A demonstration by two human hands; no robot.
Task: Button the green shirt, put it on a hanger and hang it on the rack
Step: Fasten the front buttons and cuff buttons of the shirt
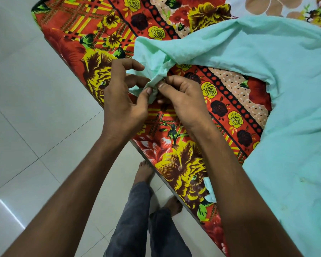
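- Pale floor tiles (26,101) fill the left of the frame; a bed (93,39) with a bright flowery sheet crosses the middle.
- The green shirt (278,58) lies on the bed at the right.
- Left hand (122,101) and right hand (182,97) both pinch one bunched shirt end at the center.
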